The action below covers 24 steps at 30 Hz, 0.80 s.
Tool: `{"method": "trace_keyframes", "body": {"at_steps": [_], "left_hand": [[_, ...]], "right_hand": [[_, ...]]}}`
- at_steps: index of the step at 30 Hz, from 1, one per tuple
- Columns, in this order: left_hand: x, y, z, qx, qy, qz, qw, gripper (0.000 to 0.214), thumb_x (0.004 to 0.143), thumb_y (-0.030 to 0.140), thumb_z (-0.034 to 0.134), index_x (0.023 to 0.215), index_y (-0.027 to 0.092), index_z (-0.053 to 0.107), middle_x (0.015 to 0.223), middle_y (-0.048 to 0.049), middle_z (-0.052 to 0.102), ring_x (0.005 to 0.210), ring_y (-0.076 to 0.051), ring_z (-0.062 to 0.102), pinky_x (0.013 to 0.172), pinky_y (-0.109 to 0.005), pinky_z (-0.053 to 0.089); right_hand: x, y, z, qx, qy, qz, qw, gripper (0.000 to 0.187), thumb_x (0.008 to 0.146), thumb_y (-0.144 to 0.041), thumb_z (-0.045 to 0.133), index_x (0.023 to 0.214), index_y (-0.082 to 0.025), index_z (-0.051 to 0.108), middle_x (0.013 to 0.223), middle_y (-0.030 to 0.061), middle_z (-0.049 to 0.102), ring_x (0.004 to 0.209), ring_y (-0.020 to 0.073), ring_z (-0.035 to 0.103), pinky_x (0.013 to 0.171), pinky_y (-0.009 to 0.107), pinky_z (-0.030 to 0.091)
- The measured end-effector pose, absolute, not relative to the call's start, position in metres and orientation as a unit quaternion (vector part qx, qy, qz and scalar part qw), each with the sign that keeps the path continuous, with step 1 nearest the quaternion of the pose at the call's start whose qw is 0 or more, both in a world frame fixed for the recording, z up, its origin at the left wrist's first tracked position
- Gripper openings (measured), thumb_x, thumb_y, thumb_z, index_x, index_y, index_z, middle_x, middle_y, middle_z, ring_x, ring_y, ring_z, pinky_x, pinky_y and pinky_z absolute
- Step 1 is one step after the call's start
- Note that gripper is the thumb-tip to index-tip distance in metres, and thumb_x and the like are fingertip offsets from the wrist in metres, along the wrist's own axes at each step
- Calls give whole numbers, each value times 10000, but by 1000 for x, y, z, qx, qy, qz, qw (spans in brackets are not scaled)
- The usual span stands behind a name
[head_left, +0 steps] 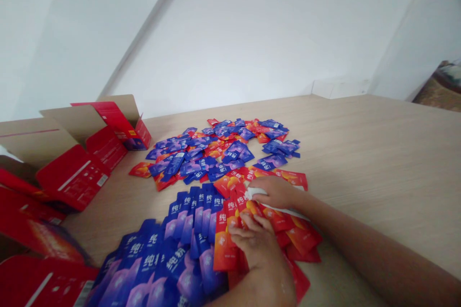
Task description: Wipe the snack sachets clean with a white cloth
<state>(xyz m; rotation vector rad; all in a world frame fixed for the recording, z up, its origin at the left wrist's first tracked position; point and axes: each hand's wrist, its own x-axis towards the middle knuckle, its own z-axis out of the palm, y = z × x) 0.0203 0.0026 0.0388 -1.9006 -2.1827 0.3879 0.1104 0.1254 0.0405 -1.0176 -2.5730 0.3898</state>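
My left hand (pixel 261 252) lies on a row of overlapping red-orange sachets (pixel 226 249), its fingers spread and slightly bent over them. Just beyond it, my right hand (pixel 275 193) is closed on a white wipe or tissue (pixel 256 192), pressed against the upper part of the same red-orange sachets. Some of the sachets under both hands are hidden. To the left of my hands, blue-purple sachets (pixel 180 268) overlap in rows, printed side up.
A loose mixed heap of blue and red sachets (pixel 201 153) spreads farther back on the wooden table (pixel 360 153). Several open red cartons (pixel 79 177) stand along the left side with flaps out. A white box-like block (pixel 338 88) sits by the back wall.
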Motion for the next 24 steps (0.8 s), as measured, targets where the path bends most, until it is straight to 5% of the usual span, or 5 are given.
{"method": "trace_keyframes", "body": {"at_steps": [12, 18, 24], "left_hand": [[21, 2, 38, -641, -761, 85, 58, 445, 808, 265, 528, 1250, 213, 528, 1307, -204, 482, 1110, -437, 479, 838, -673, 386], [20, 0, 36, -642, -763, 63, 43, 448, 817, 318, 505, 1253, 214, 526, 1302, -203, 490, 1122, -444, 465, 836, -668, 393], [21, 3, 33, -638, -767, 57, 37, 431, 821, 303, 490, 1241, 219, 536, 1304, -203, 488, 1122, -440, 469, 835, -673, 390]], "right_hand": [[98, 110, 48, -337, -923, 131, 130, 233, 841, -350, 494, 962, -187, 608, 916, 52, 645, 801, 186, 570, 683, 266, 389], [106, 117, 48, -373, -902, 125, 175, 351, 835, -354, 505, 1139, -192, 575, 1088, 76, 630, 952, 209, 562, 794, 294, 389], [101, 108, 57, -304, -931, 153, 133, 265, 810, -348, 535, 1028, -215, 605, 974, 38, 649, 854, 186, 573, 734, 263, 391]]}}
